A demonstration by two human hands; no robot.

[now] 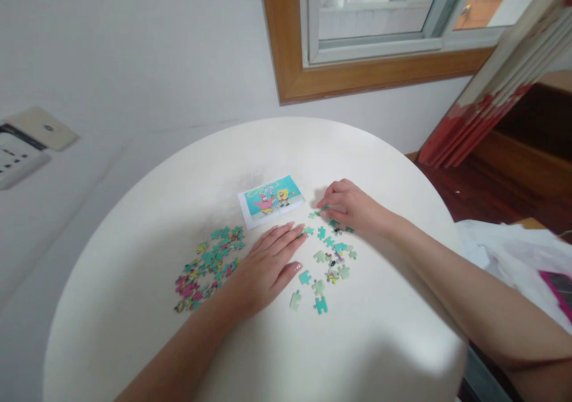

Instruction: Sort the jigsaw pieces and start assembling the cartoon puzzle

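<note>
My left hand (268, 265) lies flat on the white round table (250, 354), fingers stretched out, its fingertips at a small yellow-and-teal puzzle piece (308, 231). Bent and drawn together, the fingers of my right hand (351, 206) are on a teal puzzle piece (323, 209), partly hidden beneath them. Loose teal, pale green and mixed-colour pieces (319, 287) are spread between and below the hands. Left of my left hand is a denser pile of puzzle pieces (214, 259), pink, teal and yellow. Beyond both hands lies a cartoon picture card (272, 198) on white paper.
A white wall (156, 50) with a socket (20, 155) stands behind and left of the table. Above the far edge is a wood-framed window (290, 74). A red and cream curtain (473, 110) and white plastic bags (500, 253) are at the right.
</note>
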